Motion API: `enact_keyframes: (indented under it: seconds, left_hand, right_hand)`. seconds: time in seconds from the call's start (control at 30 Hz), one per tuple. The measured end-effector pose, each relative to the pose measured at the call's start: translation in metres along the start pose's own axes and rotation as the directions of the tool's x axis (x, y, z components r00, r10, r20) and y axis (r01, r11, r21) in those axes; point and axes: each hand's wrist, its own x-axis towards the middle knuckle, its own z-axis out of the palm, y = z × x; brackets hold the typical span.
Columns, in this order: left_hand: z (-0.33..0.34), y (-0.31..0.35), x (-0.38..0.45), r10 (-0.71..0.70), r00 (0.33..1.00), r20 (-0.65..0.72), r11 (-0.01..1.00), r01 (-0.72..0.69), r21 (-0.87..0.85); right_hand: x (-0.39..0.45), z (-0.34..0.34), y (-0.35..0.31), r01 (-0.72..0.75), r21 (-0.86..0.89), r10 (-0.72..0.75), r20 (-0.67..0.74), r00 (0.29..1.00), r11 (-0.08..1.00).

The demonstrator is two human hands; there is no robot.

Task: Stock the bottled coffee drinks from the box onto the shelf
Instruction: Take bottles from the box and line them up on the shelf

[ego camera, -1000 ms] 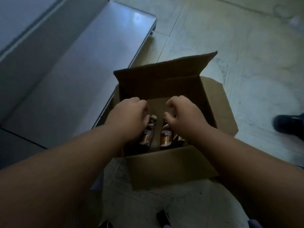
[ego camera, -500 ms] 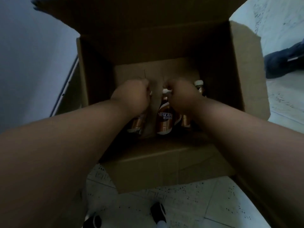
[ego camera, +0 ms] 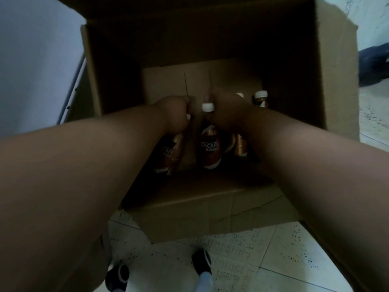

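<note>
An open cardboard box stands on the tiled floor, and both my arms reach down into it. My left hand is closed around the neck of a brown-labelled coffee bottle at the left. My right hand is closed over bottle tops in the middle; a white-capped bottle stands just left of its fingers and another bottle shows beneath the wrist. Which of these the right hand grips is hidden. A further white-capped bottle stands at the box's right.
The grey metal shelf lies to the left of the box. A dark shoe of another person rests on the floor at the far right. My own shoes show below the box's near flap.
The view has dropped closer into the box. Both hands have gone from hovering over the bottles to being closed on their tops.
</note>
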Motion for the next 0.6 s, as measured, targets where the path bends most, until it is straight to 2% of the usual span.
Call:
enact_keyframes:
  seconds: [0.1, 0.17, 0.33, 0.6]
  left_hand:
    - [-0.010, 0.001, -0.024, 0.014, 0.998, -0.054, 0.999, -0.012, 0.040]
    - [-0.019, 0.005, -0.049, -0.023, 0.994, -0.109, 0.998, 0.029, 0.052]
    - [-0.042, 0.026, -0.122, -0.085, 0.960, -0.267, 0.996, 0.086, -0.007]
    - [-0.111, 0.045, -0.285, -0.004, 0.837, -0.548, 1.000, 0.019, 0.021]
  right_hand:
    - [-0.019, -0.012, -0.010, -0.019, -0.001, 0.019, 0.040, 0.999, 1.000]
    - [-0.040, -0.021, -0.016, -0.015, 0.017, 0.015, 0.028, 0.999, 1.000]
    - [-0.099, -0.051, -0.037, -0.019, 0.105, 0.034, -0.149, 0.988, 0.994]
    - [-0.210, -0.118, -0.132, 0.238, 0.078, -0.200, -0.330, 0.923, 0.968]
